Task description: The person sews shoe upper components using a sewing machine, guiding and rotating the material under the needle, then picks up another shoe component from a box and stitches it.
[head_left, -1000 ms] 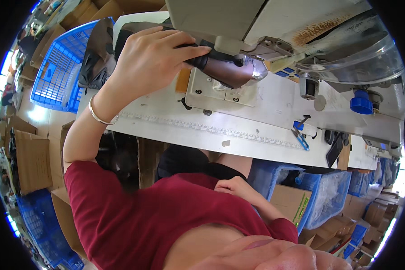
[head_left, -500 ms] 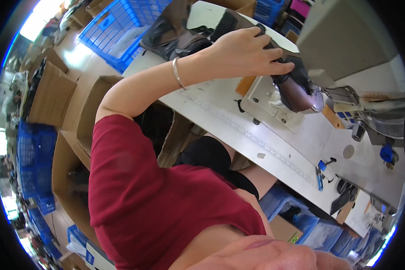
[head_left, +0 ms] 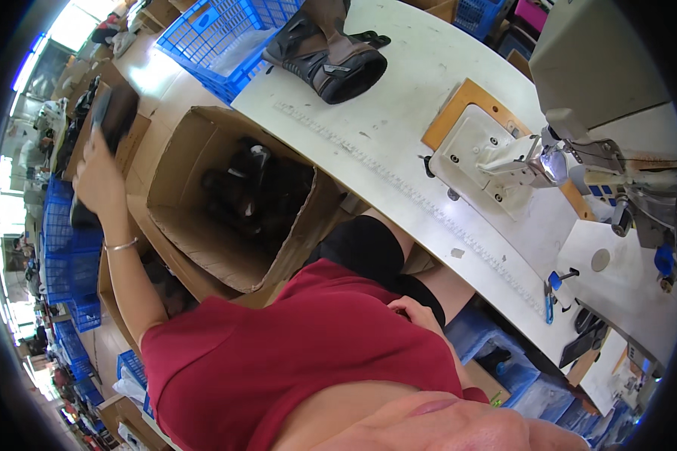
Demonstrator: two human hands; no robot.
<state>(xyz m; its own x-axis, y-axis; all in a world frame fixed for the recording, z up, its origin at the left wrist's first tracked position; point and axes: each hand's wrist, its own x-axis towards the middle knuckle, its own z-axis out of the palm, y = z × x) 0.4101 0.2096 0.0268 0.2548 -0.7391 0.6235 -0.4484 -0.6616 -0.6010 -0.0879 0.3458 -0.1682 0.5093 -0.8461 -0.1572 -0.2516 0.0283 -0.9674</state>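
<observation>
My left hand (head_left: 100,177) is stretched far out to the left, its fingers closed round a dark boot upper (head_left: 116,120) that is smeared by motion. It hangs over the boxes and crates beside the white table. My right hand (head_left: 417,310) rests by my lap against the red shirt, fingers curled; whatever may be in them is hidden. On the table's far left corner lies a brown and black boot upper (head_left: 327,64), its dark opening facing me. The sewing machine's narrow arm (head_left: 515,161) stands bare under the needle head (head_left: 557,154).
A cardboard box (head_left: 203,240) holding dark boot pieces stands against the table's left end. Behind it is a blue crate (head_left: 203,41) with clear plastic inside. Blue-handled snips (head_left: 551,297) lie near the table's front edge (head_left: 399,207). More blue crates (head_left: 68,248) stand at the left.
My left hand has carried the dark boot upper from the sewing machine across to the far left. The view has shifted slightly, and the box interior shows. My right hand remains by my lap.
</observation>
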